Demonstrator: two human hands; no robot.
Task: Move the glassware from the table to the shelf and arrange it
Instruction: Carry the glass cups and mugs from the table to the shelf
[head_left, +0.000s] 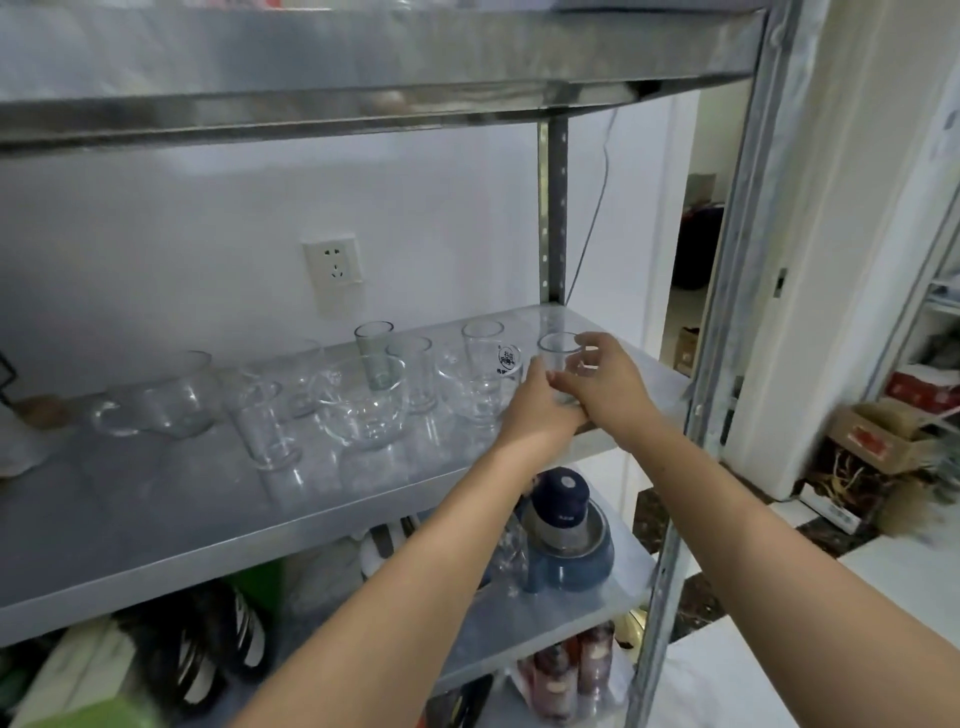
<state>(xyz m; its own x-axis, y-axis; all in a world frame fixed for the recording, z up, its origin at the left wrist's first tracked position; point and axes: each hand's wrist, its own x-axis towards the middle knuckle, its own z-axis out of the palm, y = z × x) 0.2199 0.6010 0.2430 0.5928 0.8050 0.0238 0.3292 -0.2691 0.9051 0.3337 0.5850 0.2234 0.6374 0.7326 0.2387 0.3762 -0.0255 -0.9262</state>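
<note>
Both my hands reach to the right end of the grey metal shelf. My left hand and my right hand wrap around one clear tumbler that stands upright near the shelf's right edge. Several other clear glasses stand on the shelf: a glass with a printed logo, a greenish tumbler, a wide glass bowl, a handled glass mug at the left and a small tumbler in front.
A wall socket sits behind the shelf. The upper shelf hangs low overhead. The right upright post stands close to my right hand. Below are a blue blender jar, bottles and bags. Cardboard boxes lie on the floor at right.
</note>
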